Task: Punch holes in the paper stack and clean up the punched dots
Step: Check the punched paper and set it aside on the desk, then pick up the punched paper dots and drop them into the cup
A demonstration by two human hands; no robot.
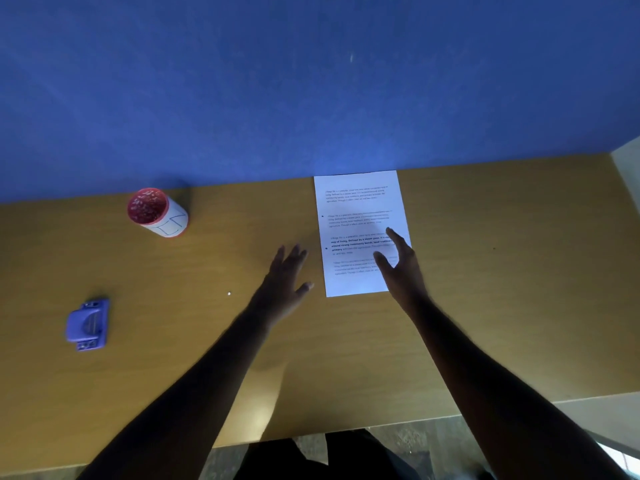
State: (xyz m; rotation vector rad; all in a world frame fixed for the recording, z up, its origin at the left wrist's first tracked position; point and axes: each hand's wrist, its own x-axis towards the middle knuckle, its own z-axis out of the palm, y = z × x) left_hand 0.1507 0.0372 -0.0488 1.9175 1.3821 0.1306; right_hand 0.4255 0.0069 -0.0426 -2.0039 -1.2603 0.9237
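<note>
Reaching forward over the desk point(485, 271), both arms stretch out — the left hand point(289, 271) with fingers straight and spread just beside the paper stack point(356, 202), the right hand point(401, 261) open over its lower right corner; whether it touches — unclear.

The hole punch point(88, 325) sits far left, well apart.

Paper stack point(360, 216) text unreadable; right hand point(398, 263) covers corner.

White printed paper stack point(360, 216) lies flat right of frame centre, its top edge against the blue backdrop, two punched holes showing along its left margin. Purple plastic hole punch point(88, 325) sits at lower left. One tiny white punched dot point(229, 293) lies between them, left of centre.
</note>
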